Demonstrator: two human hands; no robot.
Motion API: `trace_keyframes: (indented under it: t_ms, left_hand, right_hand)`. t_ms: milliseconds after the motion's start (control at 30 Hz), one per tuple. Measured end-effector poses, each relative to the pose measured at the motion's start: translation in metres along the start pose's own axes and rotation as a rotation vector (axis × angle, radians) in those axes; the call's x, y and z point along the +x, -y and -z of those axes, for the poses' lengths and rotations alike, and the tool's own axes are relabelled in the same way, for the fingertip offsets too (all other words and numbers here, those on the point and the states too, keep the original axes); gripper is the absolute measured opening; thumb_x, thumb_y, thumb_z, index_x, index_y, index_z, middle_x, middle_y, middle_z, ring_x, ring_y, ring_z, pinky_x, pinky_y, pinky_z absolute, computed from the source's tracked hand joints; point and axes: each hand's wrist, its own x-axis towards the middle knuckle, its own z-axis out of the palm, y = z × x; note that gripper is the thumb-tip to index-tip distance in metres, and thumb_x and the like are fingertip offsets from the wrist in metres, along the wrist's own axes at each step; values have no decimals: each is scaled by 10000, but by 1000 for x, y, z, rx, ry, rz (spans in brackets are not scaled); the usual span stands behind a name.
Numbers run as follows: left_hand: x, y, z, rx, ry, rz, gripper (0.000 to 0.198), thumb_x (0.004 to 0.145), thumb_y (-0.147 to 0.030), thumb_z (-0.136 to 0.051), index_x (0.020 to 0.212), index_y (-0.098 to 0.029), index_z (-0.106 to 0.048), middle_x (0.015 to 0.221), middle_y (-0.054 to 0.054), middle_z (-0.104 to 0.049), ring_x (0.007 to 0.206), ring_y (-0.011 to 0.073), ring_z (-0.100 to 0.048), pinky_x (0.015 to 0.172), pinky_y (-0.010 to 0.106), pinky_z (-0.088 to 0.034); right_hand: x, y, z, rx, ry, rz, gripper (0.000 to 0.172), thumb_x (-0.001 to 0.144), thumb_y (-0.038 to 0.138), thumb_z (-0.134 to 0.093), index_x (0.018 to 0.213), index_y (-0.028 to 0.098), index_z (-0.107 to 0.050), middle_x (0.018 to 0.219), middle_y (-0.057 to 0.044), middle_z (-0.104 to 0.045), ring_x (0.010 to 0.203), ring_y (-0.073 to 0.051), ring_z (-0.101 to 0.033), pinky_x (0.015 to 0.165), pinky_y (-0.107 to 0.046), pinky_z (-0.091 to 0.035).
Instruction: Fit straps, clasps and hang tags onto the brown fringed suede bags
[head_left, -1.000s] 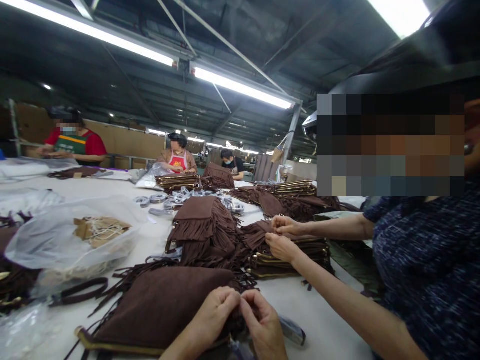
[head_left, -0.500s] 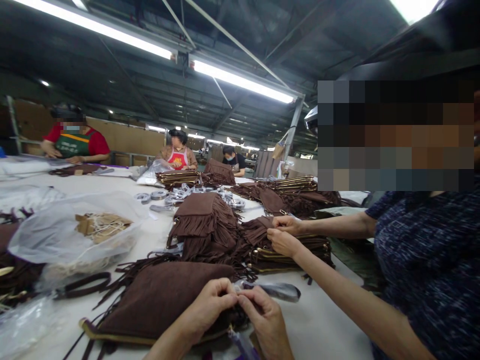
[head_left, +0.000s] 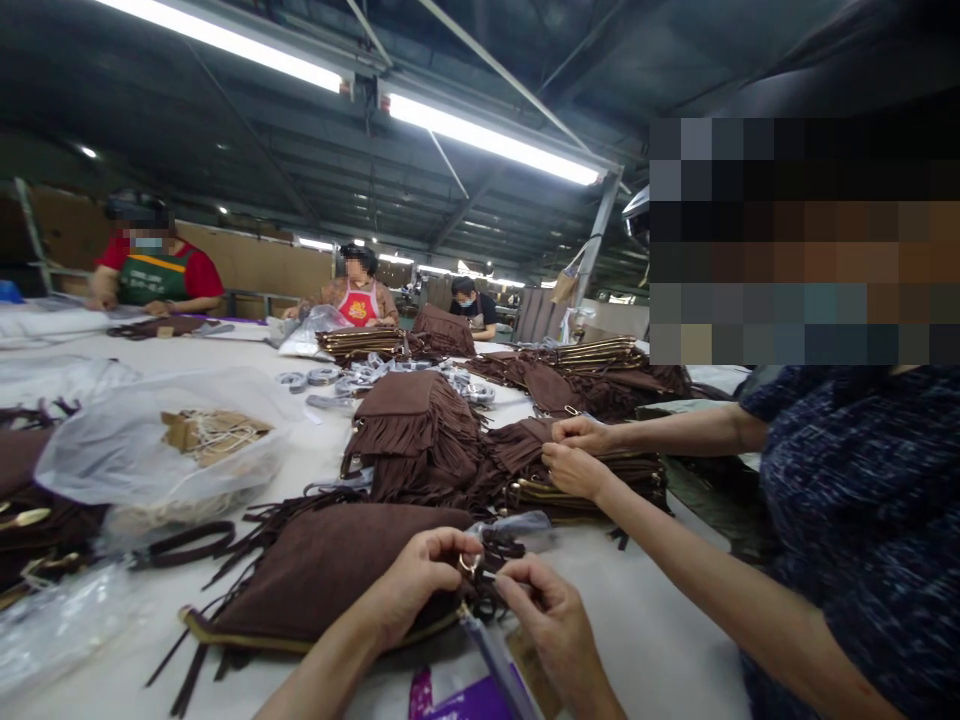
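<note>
A dark brown suede fringed bag with a gold-coloured zip edge lies on the table in front of me. My left hand rests over its right end, thumb and forefinger closed on a small gold metal ring. Just to the right, my right hand is pinched at the fingertips, a short gap from the ring. What it pinches is too small to make out. A plastic-wrapped strap with a gold end hangs below the ring, between my hands. Another wrapped piece lies behind them.
Brown fringed bags are stacked ahead. A co-worker's hands work at a pile on the right. A clear plastic bag with cardboard tags sits left, near a dark strap loop. A purple packet lies at the front edge.
My hands have moved apart: the fingertips were together, and now a gap shows with the gold ring visible at my left fingers. More of the purple packet shows below.
</note>
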Motion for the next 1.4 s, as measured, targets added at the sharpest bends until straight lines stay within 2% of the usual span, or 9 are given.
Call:
trace_keyframes:
  t_ms: [300, 633, 767, 933, 1067, 1167, 1300, 1400]
  left_hand:
    - [5, 8, 6, -60, -18, 10, 391, 490, -59, -602, 860, -148, -692, 756, -6, -629, 682, 123, -536, 637, 232, -383]
    - [4, 8, 5, 2, -1, 10, 397, 488, -65, -577, 859, -146, -692, 764, 4, -652, 695, 128, -533, 649, 229, -381]
    - [2, 5, 5, 127, 20, -3, 431, 537, -90, -599, 947, -148, -717, 842, 17, -675, 769, 157, -559, 697, 248, -400]
    - [2, 1, 1, 376, -28, -107, 340, 640, -159, -638, 956, -140, -762, 879, 29, -668, 863, 200, -577, 772, 278, -420]
    - [7, 7, -4, 396, -106, -106, 315, 595, -126, -630, 876, -127, -773, 828, 32, -683, 838, 206, -587, 765, 284, -423]
    - [8, 8, -4, 327, -89, -58, 339, 556, -102, -596, 854, -123, -756, 786, 20, -684, 741, 173, -571, 687, 266, -416]
    - [4, -11, -1, 285, -39, -32, 337, 518, -75, -577, 823, -130, -706, 569, -55, -550, 546, 97, -435, 533, 224, -296]
    - [-1, -35, -2, 224, -77, -105, 330, 520, -75, -608, 839, -148, -656, 630, -61, -547, 582, 86, -441, 546, 209, -296]
  right_hand:
    - [9, 1, -2, -171, 90, 100, 221, 838, 290, -607, 648, 195, -665, 623, 20, -512, 548, -137, -468, 514, -252, -333]
    - [13, 1, -4, -172, 177, 111, 216, 841, 283, -615, 658, 195, -688, 640, 15, -543, 578, -144, -499, 536, -252, -353]
    - [14, -1, -5, -151, 195, 78, 229, 838, 293, -616, 645, 188, -682, 648, 10, -556, 602, -151, -512, 560, -253, -366]
    - [12, -4, -4, -129, 195, 47, 231, 824, 314, -628, 639, 189, -687, 640, 8, -557, 609, -162, -522, 574, -261, -375]
    - [9, -3, -4, -134, 176, 39, 231, 823, 315, -627, 640, 193, -697, 649, -2, -579, 621, -172, -538, 583, -265, -388]
    - [7, -1, -2, -133, 177, 39, 211, 821, 306, -627, 660, 195, -705, 671, -10, -604, 641, -178, -556, 597, -265, -406]
    - [6, 2, 6, -108, 222, 12, 144, 815, 295, -626, 840, 195, -726, 742, -19, -649, 661, -179, -569, 597, -258, -421]
    - [7, 7, 10, -78, 232, -19, 226, 865, 369, -568, 856, 183, -697, 699, -6, -610, 559, -153, -549, 529, -247, -411]
